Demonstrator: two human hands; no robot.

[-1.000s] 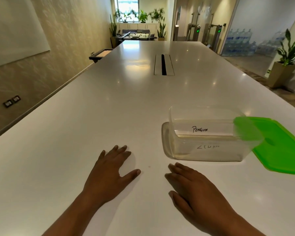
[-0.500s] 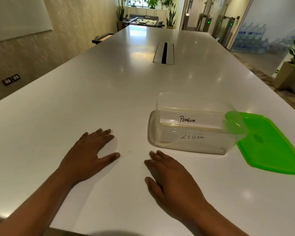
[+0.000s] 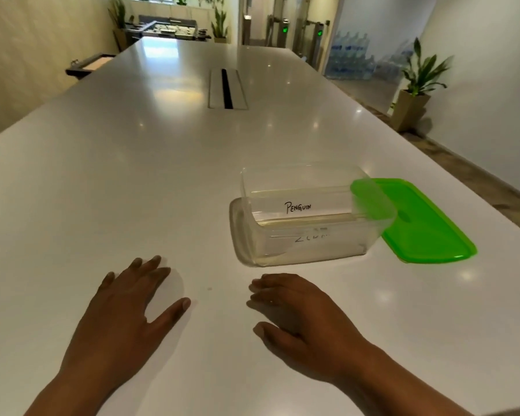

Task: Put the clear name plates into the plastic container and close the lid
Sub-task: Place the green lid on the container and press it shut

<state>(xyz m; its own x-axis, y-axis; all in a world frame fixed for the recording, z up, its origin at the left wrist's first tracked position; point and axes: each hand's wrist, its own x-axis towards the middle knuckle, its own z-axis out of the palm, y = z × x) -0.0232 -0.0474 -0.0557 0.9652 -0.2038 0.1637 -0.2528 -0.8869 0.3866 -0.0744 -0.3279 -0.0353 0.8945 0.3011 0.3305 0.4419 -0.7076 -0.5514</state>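
Note:
A clear plastic container (image 3: 246, 232) stands open on the white table (image 3: 132, 175), a little beyond my right hand. Inside it lean clear name plates: one reads PENGUIN (image 3: 297, 207), and another in front of it (image 3: 311, 238) has writing blurred by the container wall. The green lid (image 3: 427, 223) lies flat on the table just right of the container, partly seen through its corner. My left hand (image 3: 126, 313) rests palm down on the table with fingers spread. My right hand (image 3: 300, 319) also rests flat, its fingertips short of the container. Neither hand holds anything.
A cable slot (image 3: 227, 88) is set into the table's middle, farther back. A potted plant (image 3: 415, 94) stands on the floor at the right. The table's right edge runs close behind the lid.
Only the camera has shifted: the view tilted down, then back up a little. Both hands stay flat on the table, and the container and lid have not moved.

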